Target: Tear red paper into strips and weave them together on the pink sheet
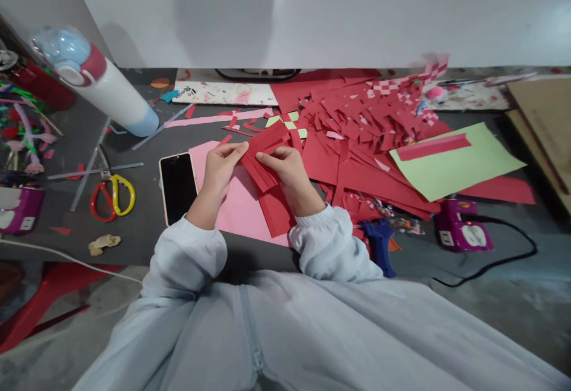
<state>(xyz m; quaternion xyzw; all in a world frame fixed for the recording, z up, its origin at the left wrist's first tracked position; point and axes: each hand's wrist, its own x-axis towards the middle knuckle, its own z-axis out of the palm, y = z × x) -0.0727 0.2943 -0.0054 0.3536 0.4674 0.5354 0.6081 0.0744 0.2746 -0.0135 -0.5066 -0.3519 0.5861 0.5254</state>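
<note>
Between my two hands is a red paper piece with slits cut into parallel strips. My left hand pinches its left edge between thumb and fingers. On the other side, my right hand grips the strips, thumb on top and fingers partly hidden. Beneath lies a pink paper sheet, with another red sheet on it below my right hand. Just beyond my fingertips is a small green woven paper piece. A phone with a dark screen rests left of my left wrist.
Scissors and a tilted-looking bottle are at left. A heap of red paper scraps spreads behind and right, beside a green sheet. A blue glue gun and a purple box with a black cable sit near the front edge.
</note>
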